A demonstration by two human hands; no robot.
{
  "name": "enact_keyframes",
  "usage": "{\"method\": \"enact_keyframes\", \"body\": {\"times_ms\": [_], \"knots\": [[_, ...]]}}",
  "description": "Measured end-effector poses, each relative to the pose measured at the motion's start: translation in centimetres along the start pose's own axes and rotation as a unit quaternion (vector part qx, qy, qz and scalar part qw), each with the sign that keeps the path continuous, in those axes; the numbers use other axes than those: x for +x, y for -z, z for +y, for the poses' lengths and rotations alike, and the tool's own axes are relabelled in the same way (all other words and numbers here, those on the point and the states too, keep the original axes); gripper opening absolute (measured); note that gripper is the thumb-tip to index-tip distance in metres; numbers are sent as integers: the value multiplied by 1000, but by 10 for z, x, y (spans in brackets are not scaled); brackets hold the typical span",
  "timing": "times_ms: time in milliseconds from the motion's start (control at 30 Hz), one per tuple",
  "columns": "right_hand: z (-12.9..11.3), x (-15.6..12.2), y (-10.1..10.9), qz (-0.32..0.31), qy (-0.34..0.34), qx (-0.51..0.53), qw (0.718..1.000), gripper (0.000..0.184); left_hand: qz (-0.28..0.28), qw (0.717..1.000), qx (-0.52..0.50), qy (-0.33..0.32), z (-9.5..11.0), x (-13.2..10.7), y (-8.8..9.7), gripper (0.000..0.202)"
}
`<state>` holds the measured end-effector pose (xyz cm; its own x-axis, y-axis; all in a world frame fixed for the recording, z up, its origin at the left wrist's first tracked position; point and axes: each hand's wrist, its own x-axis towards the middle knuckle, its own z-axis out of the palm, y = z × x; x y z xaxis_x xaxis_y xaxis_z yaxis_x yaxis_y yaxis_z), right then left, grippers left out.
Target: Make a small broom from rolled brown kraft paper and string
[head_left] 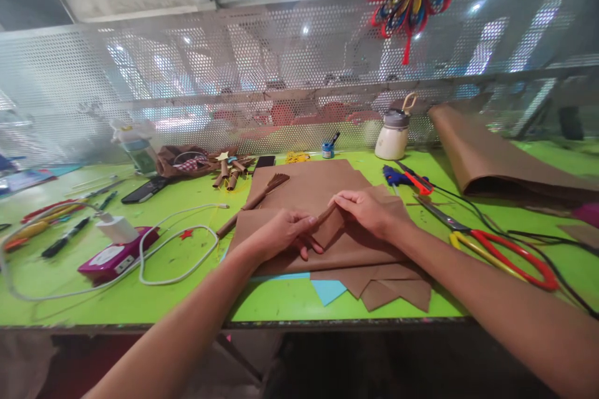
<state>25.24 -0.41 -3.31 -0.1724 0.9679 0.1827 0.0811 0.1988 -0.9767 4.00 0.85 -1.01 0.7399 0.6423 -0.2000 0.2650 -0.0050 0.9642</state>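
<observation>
Both my hands meet over a stack of brown paper sheets (309, 190) on the green table (187, 299). My left hand (283, 234) pinches a small folded piece of brown paper (330, 230) at its left edge, fingers curled. On the upper right edge of the same piece, my right hand (365, 211) presses down with fingers closed on it. A rolled brown paper stick with a fringed end (259, 198) lies on the stack to the left.
Red-handled scissors (496, 248) and a blue-red glue gun (405, 177) lie at right, near a large folded brown sheet (496, 159). White cable (178, 249), charger, pink box (115, 259), pens and phones sit left. A white jar (393, 134) stands at the back. Blue paper (327, 290) peeks out below.
</observation>
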Motion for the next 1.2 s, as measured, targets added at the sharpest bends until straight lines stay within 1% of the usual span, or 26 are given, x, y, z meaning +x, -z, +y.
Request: {"method": "enact_keyframes", "body": {"times_ms": [100,200,367,467,533,600,667,767,833,967,1100,1200], "knots": [[-2,-1,-2,17,33,-55,998,31,-3,1000,18,-1,0,1,0,41],[-3,-1,-2,33,73,-117,990,33,0,999,33,0,-3,3,1,40],[-3,-2,-3,39,88,-139,986,31,24,999,43,-5,-4,5,-1,36],[-4,-2,-4,57,71,-133,987,28,32,998,44,-11,-2,4,-5,33],[-6,-2,-4,62,44,-109,991,27,44,997,57,-20,-1,4,-6,31],[-8,-2,-2,47,6,-69,997,30,61,996,67,-26,-2,5,-6,29],[-10,-3,1,17,-30,-27,999,34,77,994,76,-25,-3,6,-5,29],[-13,-3,4,-14,-59,9,998,35,85,991,98,-24,-3,7,-3,28],[-13,-3,5,-15,-66,27,997,33,81,990,114,-34,-4,7,-3,28],[-12,-3,6,-6,-55,47,997,34,81,987,126,-53,-5,8,-2,24],[-10,-3,5,3,-65,60,996,37,60,990,114,-52,-5,7,0,21],[-11,-4,3,6,-66,65,996,38,51,989,120,-64,-6,7,2,21]]}}
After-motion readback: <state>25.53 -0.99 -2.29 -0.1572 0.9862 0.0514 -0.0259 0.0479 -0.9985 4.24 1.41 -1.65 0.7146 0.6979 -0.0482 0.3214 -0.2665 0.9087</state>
